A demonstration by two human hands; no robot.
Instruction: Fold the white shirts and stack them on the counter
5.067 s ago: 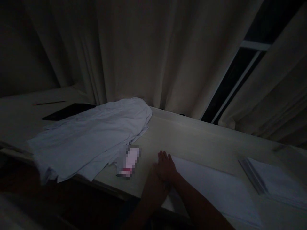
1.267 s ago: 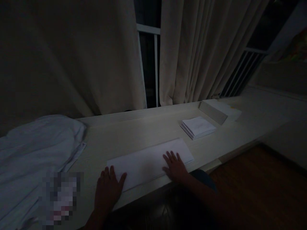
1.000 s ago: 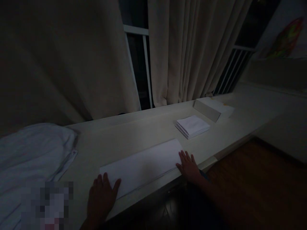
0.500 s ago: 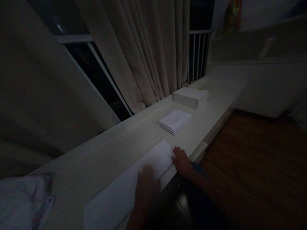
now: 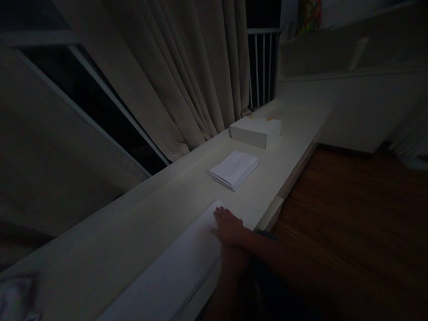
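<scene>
Long folded white cloth (image 5: 174,272) lies flat along the near edge of the desk (image 5: 140,223), running from the lower left toward the middle of that edge. Its right end sits just short of where the desk's near edge steps outward.

Right hand (image 5: 230,227) rests palm down on the cloth's right end, fingers (image 5: 221,215) stretched flat and slightly spread, clasping nothing. The forearm comes in from the lower right across the desk edge.

Left hand: only a dark forearm shape (image 5: 230,276) shows, rising from the bottom of the view and meeting the right hand at the cloth's end. Too dim to tell whether its fingers are spread or curled, or where exactly they lie.

Farther along the desk, well apart from the hands, a small stack of folded white cloths (image 5: 234,169) sits mid-desk. Beyond it, near the far edge, a closed white box (image 5: 256,130). A crumpled pale fabric (image 5: 15,298) shows at the lower left corner of the view.

Beige curtains (image 5: 174,80) hang behind the far edge; white window bars (image 5: 262,67) show past them. Dark wooden floor (image 5: 351,223) to the right of the desk.
</scene>
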